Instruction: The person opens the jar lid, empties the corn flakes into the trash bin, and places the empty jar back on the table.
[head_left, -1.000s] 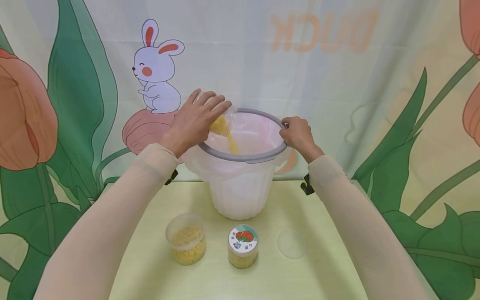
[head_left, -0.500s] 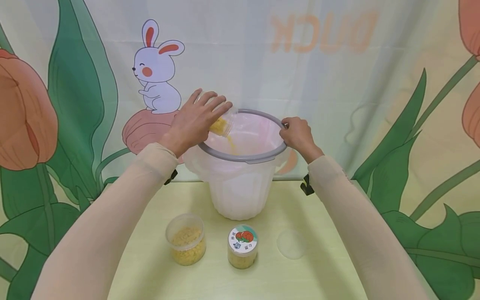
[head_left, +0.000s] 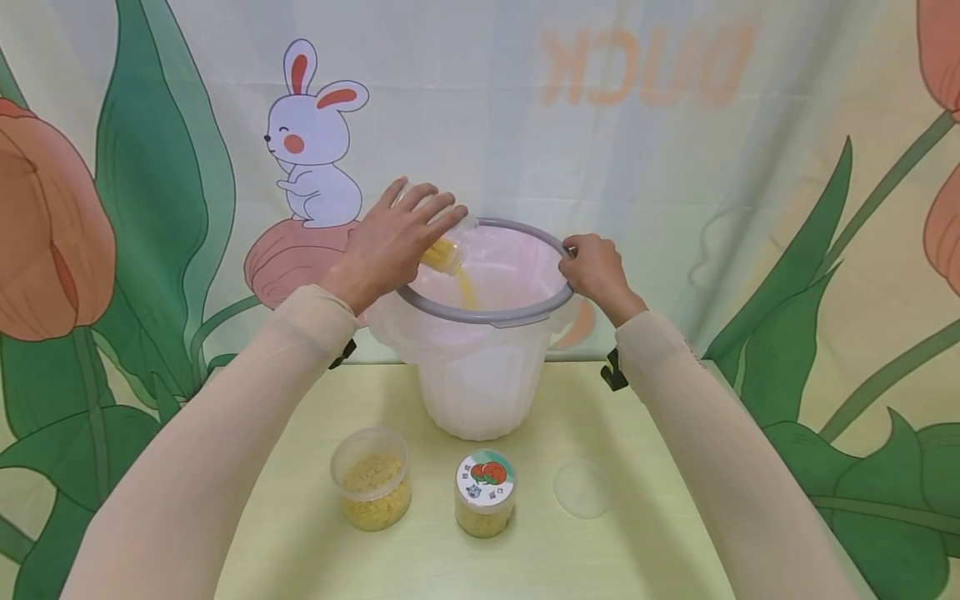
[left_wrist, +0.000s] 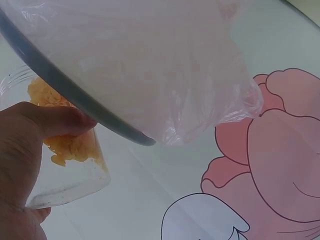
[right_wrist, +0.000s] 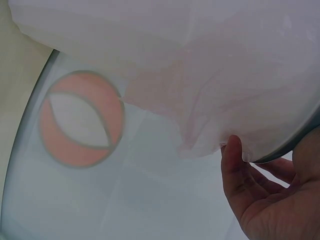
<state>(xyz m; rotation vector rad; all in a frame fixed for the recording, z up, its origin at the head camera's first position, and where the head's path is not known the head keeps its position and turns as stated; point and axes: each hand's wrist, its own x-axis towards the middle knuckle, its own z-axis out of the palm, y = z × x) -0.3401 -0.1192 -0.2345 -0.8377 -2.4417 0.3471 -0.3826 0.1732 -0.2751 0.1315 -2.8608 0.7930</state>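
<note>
A white bin [head_left: 480, 392] with a grey rim [head_left: 487, 317] and a pale plastic liner stands at the back of the table. My left hand [head_left: 393, 242] grips a clear jar [head_left: 448, 247] tipped over the bin's left rim, and yellow grains [head_left: 467, 290] spill from it into the liner. In the left wrist view my thumb [left_wrist: 50, 120] lies across the jar [left_wrist: 65, 165], which is still partly filled with yellow grains. My right hand [head_left: 594, 268] holds the bin's right rim, its fingers [right_wrist: 235, 175] curled under the grey rim [right_wrist: 295, 142] and liner.
On the yellow-green table [head_left: 660, 542] in front of the bin stand an open jar of yellow grains [head_left: 372, 478] and a lidded jar with a picture label [head_left: 485, 493]. A clear loose lid [head_left: 583, 487] lies to their right. A printed cloth backdrop [head_left: 675, 150] hangs behind.
The jar in my left hand has tipped a little more and holds less; yellow grains keep streaming into the bin. My right hand has stayed on the rim.
</note>
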